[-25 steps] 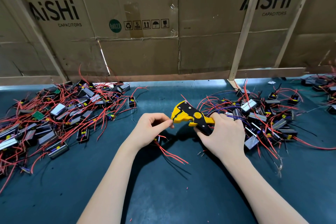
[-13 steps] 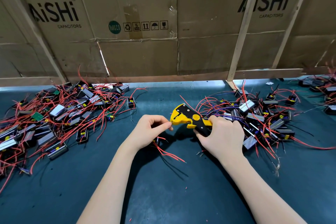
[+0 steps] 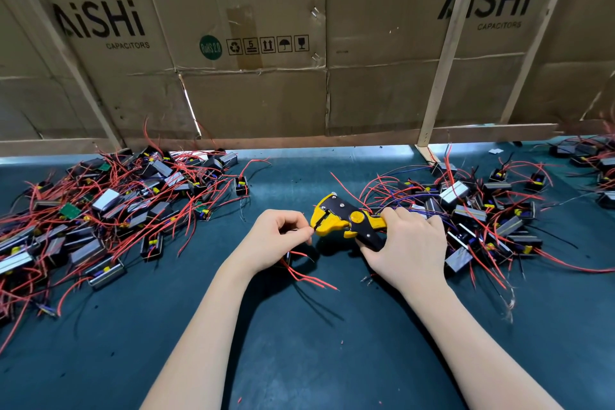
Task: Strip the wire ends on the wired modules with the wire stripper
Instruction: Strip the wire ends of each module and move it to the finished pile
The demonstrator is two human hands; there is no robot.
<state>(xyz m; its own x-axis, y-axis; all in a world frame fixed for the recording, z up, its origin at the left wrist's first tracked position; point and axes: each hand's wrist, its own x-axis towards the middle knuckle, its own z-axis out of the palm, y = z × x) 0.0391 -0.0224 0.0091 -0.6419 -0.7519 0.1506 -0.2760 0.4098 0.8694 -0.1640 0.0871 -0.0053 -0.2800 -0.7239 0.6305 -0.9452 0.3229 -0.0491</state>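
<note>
While the left hand point(image 3: 279, 240) pinches a wire end at the mouth of the wire stripper point(image 3: 346, 220), the right hand point(image 3: 404, 243) grips its handles. The module sits hidden under the left palm; next, I judge, comes a firm squeeze

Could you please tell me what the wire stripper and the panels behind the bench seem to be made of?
The wire stripper looks like yellow moulded plastic with black plates, probably metal, joined by visible rivets; the right hand grips its handles. The panels look like matte brown corrugated cardboard: creased, taped, stapled, with printed carton symbols.
</note>
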